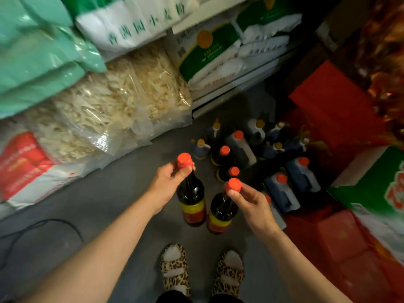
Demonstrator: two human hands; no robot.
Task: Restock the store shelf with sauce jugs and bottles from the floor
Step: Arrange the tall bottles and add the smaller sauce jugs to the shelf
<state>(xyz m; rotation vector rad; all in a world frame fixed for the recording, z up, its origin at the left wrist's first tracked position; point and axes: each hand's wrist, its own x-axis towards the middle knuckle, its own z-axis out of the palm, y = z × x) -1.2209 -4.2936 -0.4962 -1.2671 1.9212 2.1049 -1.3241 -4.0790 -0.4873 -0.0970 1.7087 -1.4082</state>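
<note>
Jugs (282,191) crowd the floor beyond the fingers. Two dark bottles hang at the necks: left hand (169,182) pinching one bottle (192,202), right hand (249,200) the other bottle (220,213) by its red cap. Likely heavy, breakable, slippery there; lower would hold safer.

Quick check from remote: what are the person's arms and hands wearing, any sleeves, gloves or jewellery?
Nothing shows on either one. The left hand and right hand are bare, no gloves, rings or watch visible. Both forearms are uncovered right down to the frame's lower edge; no sleeve is in view.
</note>
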